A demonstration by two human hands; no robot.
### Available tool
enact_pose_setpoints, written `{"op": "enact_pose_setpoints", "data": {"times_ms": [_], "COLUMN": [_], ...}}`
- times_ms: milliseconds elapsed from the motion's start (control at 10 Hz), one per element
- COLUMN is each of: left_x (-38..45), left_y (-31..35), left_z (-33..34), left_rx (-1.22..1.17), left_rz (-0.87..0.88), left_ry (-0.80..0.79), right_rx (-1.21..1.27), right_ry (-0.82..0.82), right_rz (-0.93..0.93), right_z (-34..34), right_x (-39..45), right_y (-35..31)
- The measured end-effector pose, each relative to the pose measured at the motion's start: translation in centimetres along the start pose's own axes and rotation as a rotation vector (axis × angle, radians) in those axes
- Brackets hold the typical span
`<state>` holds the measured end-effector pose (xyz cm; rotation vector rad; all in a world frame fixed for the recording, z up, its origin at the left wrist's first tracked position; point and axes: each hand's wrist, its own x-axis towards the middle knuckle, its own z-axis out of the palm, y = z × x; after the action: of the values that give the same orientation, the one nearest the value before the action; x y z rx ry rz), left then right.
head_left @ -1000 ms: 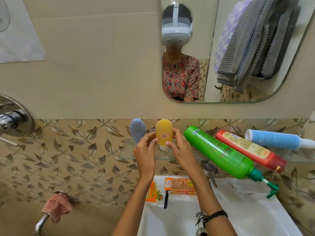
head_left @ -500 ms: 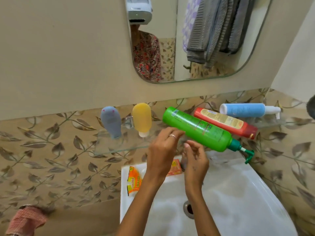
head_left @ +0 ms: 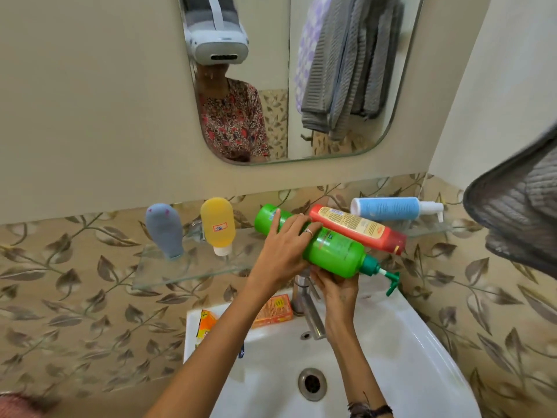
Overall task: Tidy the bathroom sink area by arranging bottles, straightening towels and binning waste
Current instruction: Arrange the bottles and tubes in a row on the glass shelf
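Observation:
A large green pump bottle [head_left: 334, 253] lies tilted across the glass shelf [head_left: 180, 267], its pump end hanging over the sink. My left hand [head_left: 286, 242] grips its middle from above, fingers curled over the body. My right hand [head_left: 334, 289] holds its lower end from underneath. A red bottle [head_left: 358, 227] lies beside it, and a blue pump bottle [head_left: 391, 208] lies further back. A grey tube [head_left: 164, 230] and a yellow tube [head_left: 218, 224] stand upside down on the shelf's left part.
The white sink [head_left: 391, 357] with a steel tap [head_left: 304, 303] is below. An orange box [head_left: 274, 307] and an orange wrapper [head_left: 206, 324] lie on its back rim. A grey towel [head_left: 518, 215] hangs at right. A mirror [head_left: 301, 86] is above; a pink cloth [head_left: 18, 405] sits at lower left.
Both hands left the yellow tube standing on the shelf and moved right. They now hold the green pump bottle, left hand over it and right hand under it.

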<state>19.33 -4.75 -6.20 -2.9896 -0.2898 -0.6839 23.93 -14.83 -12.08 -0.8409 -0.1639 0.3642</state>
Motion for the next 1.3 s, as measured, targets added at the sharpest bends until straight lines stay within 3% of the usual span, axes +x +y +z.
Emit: {"op": "enact_pose_setpoints", "data": {"times_ms": [200,300,400,500,700,800,900,1100,1300], "left_x": [-0.7,-0.8,-0.5,0.3,1.6,1.9,2.5,2.8,-1.5], "left_y": [1.0,1.3,1.4,2.2,3.1,3.5,3.4,2.9,2.0], "left_z": [-1.3,-2.0,-3.9,-6.7,-10.5,-11.2,-11.4,-11.2,-7.2], "left_rx": [0.082,-0.042,-0.243,-0.533,-0.988,-1.119,-1.186,-1.231,-0.884], "left_rz": [0.104,0.038,-0.064,-0.167,-0.349,-0.389,-0.39,-0.301,-0.198], "left_ry": [0.096,0.1,0.13,0.255,0.286,0.296,0.267,0.255,0.127], "right_rx": [-0.287,-0.337,-0.312,-0.352,-0.29,-0.445,-0.547,-0.455,-0.381], "right_ry": [-0.097,-0.151,-0.219,-0.443,-0.792,-0.946,-0.946,-0.829,-0.796], "right_rz": [0.028,0.021,-0.1,-0.185,-0.104,-0.009,-0.02,-0.058,-0.034], "right_z": [-1.9,-1.7,-0.5,0.8,3.8,4.3,4.6,5.0,5.0], "right_x": [-0.5,-0.3,0.5,1.4,3.6,4.1,4.0,3.5,4.0], "right_y": [-0.9,-2.1,-4.1,-6.9,-11.2,-11.8,-11.6,-11.5,-11.8]}}
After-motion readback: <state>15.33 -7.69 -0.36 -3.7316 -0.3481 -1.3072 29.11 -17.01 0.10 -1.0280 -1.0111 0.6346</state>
